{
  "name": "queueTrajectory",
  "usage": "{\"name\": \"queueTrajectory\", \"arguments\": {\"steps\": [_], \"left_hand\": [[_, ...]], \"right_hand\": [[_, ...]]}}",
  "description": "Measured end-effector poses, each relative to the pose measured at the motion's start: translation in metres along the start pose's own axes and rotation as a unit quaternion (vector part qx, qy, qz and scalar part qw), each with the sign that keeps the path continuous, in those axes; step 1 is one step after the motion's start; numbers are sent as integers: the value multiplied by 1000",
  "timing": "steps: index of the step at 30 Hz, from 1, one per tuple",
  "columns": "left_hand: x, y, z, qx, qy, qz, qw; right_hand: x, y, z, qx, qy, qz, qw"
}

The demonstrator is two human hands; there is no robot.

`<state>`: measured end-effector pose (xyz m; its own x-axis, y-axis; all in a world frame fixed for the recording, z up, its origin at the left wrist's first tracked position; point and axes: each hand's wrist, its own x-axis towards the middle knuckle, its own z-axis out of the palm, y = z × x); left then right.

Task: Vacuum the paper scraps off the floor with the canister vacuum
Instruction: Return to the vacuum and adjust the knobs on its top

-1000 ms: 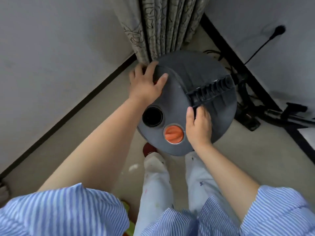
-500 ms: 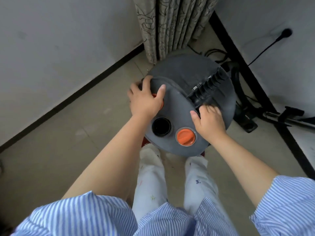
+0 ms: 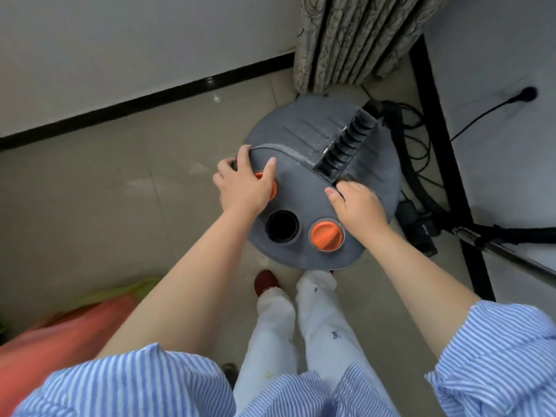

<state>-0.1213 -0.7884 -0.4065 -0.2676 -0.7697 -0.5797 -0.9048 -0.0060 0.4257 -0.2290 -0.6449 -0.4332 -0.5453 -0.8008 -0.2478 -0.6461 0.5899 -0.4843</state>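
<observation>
You're early: both hands on the canister vacuum (image 3: 322,188), which stands on the floor (image 3: 120,182) by the curtain (image 3: 355,40). Left hand (image 3: 245,183) wraps its rim, right hand (image 3: 358,203) curls at the ribbed handle (image 3: 346,145). No hose fitted, no scraps visible, vacuuming not started

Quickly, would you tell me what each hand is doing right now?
Left hand: grips the edge of the round grey plastic vacuum lid.
Right hand: curled on the lid's black ribbed handle.
</observation>
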Motion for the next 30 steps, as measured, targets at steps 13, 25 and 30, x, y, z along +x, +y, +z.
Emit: {"name": "queueTrajectory", "arguments": {"steps": [13, 25, 30], "left_hand": [[-116, -87, 50, -65, 51, -88, 993], [-223, -159, 92, -96, 98, -152, 979], [-275, -201, 110, -93, 118, -200, 968]], "right_hand": [[-103, 4, 14, -33, -104, -17, 994], [-197, 8, 46, -61, -107, -38, 992], [-242, -1, 65, -73, -142, -73, 985]]}}
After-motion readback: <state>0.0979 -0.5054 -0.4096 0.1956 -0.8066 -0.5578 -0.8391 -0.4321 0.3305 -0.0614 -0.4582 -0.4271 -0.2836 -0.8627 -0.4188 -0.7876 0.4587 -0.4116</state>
